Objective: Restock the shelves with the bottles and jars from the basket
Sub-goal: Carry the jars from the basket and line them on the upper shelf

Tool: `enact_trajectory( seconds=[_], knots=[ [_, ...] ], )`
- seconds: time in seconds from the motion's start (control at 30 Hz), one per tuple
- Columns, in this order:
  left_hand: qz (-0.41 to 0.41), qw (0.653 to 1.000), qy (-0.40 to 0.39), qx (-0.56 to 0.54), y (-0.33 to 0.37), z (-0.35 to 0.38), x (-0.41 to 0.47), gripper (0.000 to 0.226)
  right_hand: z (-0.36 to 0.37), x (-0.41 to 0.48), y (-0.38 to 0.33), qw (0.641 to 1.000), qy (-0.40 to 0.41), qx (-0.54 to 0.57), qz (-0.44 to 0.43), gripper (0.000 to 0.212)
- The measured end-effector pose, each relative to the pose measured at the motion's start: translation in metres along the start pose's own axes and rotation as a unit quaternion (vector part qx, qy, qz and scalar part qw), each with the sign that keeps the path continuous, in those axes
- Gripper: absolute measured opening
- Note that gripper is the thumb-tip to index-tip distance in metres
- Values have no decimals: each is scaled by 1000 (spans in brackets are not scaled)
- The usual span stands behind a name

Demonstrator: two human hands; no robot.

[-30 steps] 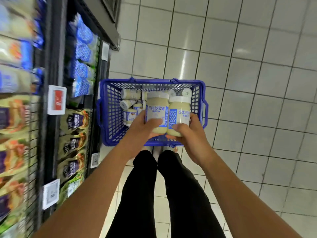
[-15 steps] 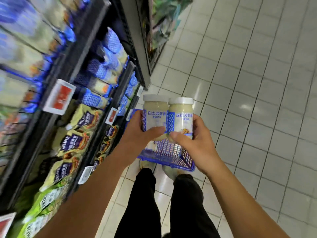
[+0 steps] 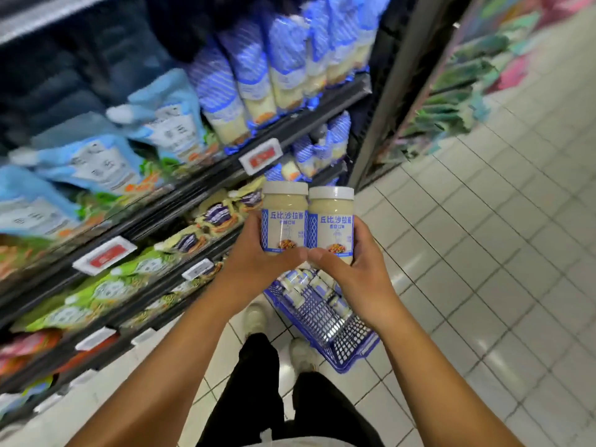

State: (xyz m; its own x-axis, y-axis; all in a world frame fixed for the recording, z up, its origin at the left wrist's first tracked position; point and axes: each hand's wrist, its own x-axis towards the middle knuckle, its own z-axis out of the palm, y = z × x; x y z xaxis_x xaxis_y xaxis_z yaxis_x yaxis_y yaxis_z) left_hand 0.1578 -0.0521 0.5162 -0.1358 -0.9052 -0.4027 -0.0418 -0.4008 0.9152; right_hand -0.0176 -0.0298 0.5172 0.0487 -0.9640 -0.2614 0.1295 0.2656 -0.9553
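From the head camera, the left hand (image 3: 258,256) is wrapped around the left jar (image 3: 284,217), its fingers closed on the lower half of the label. The right hand (image 3: 354,269) grips the right jar (image 3: 331,222) the same way, thumb across the bottom front. Both jars stand upright, long axis vertical, white lids up and blue-and-white labels facing the camera; their sides touch. Each is filled nearly to the lid with a pale cream sauce.

The jars are held above the basket (image 3: 335,330), which sits on the tiled floor (image 3: 483,253) just ahead of the person's shoes. The basket is blue plastic mesh and holds more white-lidded jars lying on their sides, partly hidden by the hands.

To the left of the basket runs the shelf unit (image 3: 180,195), blurred, stacked with blue-and-white pouches (image 3: 245,79) on the upper level and purple-and-yellow packets (image 3: 219,217) on a lower level, with red price tags (image 3: 261,155) on the rails.
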Motion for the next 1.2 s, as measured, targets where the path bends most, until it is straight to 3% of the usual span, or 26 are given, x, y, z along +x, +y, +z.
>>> enact_trajectory(
  seconds=[0.13, 0.33, 0.53, 0.7, 1.2],
  knots=[
    [14, 995, 90, -39, 6, -34, -42, 78, 41, -1, -8, 996, -91, -20, -14, 57],
    [33, 973, 211, -87, 1, -85, -108, 70, 111, -6, -14, 973, -225, -52, -29, 57],
    [57, 932, 342, -105, -9, -130, -182, 62, 190, -34, -15, 937, -341, -70, -30, 62],
    [65, 891, 435, -116, -18, -164, -252, 64, 259, -72, -11, 898, -431, -75, -37, 51],
    [166, 815, 545, -101, -25, -272, -448, 62, 444, -210, -21, 811, -575, -46, -104, 53]
  ],
)
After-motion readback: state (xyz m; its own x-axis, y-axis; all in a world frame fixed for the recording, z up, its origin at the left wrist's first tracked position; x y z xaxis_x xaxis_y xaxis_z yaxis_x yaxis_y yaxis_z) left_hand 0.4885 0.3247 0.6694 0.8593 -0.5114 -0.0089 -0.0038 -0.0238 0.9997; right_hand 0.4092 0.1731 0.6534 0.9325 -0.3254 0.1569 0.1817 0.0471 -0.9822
